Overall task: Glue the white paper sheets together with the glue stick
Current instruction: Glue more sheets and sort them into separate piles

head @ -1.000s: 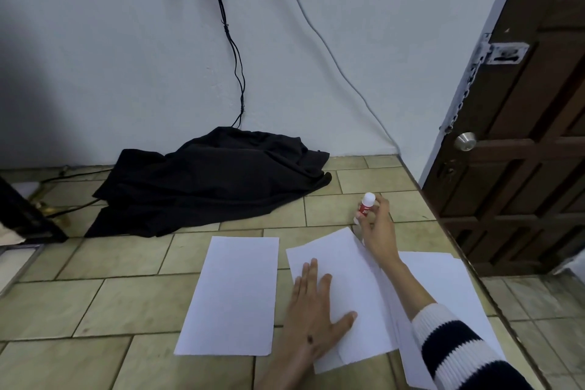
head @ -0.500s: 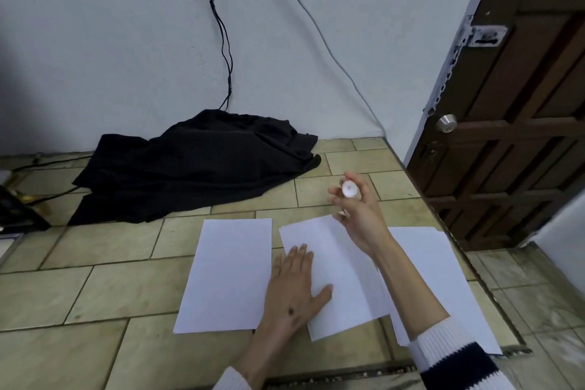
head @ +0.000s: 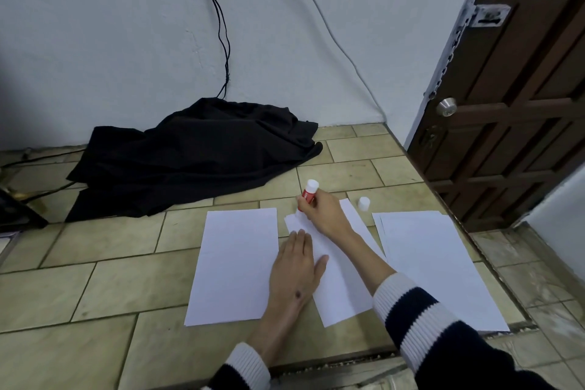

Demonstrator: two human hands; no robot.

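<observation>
Three lots of white paper lie on the tiled surface: a single sheet [head: 234, 266] at left, a tilted middle sheet [head: 338, 291], and a small stack [head: 437, 266] at right. My left hand [head: 296, 272] presses flat on the middle sheet's left edge. My right hand [head: 323, 214] grips a red glue stick [head: 309, 194], its lower end on the far left corner of the middle sheet. The white cap [head: 363, 203] stands on the tiles just beyond the sheets.
A black cloth [head: 190, 155] is heaped against the white wall, with cables [head: 221, 25] hanging above it. A brown door [head: 512, 104] stands at right, past the surface's right edge. A metal strip runs along the near edge.
My right hand has brought the glue stick down from mid-air onto the far corner of the middle sheet. The cap now stands on the tiles. My left hand stays on the sheet.
</observation>
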